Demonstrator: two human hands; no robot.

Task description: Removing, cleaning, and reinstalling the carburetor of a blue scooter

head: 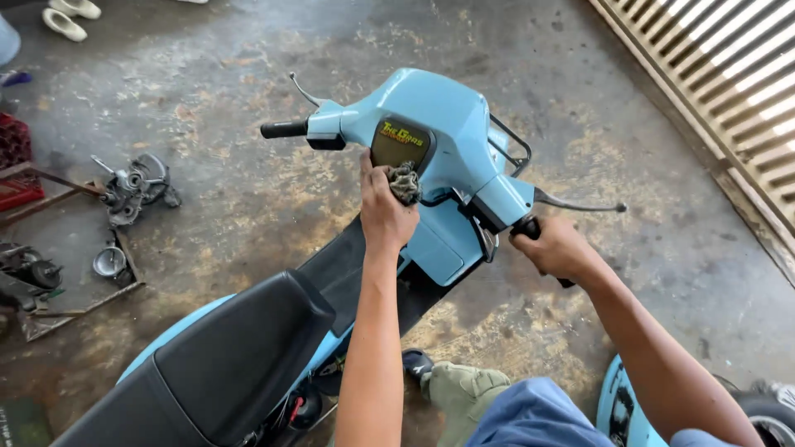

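Head view: left hand (383, 211) presses rag (405, 182)

Off to my left on the concrete floor (248, 190) lies an engine part (137, 189), with a small round metal piece (108, 261) just below it inside a rusty frame (79, 306). White shoes (70, 16) sit at the top left, and a slatted gate (720, 74) lets light in at the top right.

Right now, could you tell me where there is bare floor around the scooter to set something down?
Bare concrete floor lies between the scooter and the slatted gate, and beyond the handlebar toward the shoes. It is crowded by the engine parts and metal frame. The left hand presses a rag; the right hand grips the handlebar.
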